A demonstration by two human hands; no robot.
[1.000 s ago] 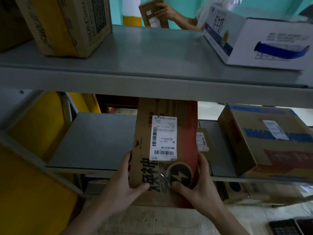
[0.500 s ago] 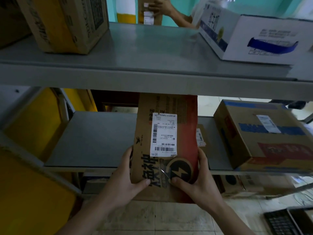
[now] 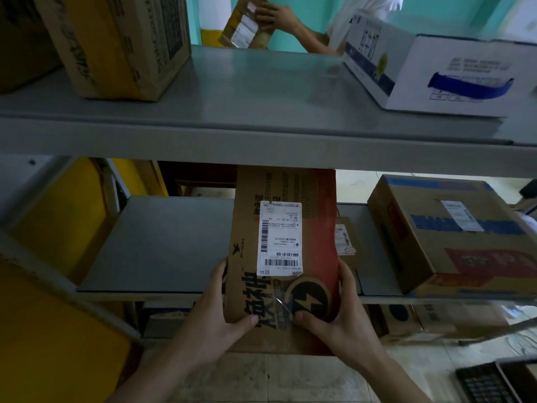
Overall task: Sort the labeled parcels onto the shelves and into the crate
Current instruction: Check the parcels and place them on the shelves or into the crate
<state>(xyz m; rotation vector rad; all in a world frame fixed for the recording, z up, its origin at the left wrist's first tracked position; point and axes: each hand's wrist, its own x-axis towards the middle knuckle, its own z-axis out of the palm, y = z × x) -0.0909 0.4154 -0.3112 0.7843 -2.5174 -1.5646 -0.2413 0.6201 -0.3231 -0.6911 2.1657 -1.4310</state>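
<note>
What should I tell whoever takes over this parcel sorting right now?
Left hand and right hand both grip the tall brown cardboard parcel with the white barcode label, held upright at the front of the grey metal middle shelf.
Done: a taped brown box sits on that shelf to the right; a white box and a yellow-brown box sit on the top shelf.
Left: shelve the held parcel.

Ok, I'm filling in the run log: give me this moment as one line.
stage: shelving | left hand: grips labeled parcel | right hand: grips parcel | parcel: partly over middle shelf
</note>
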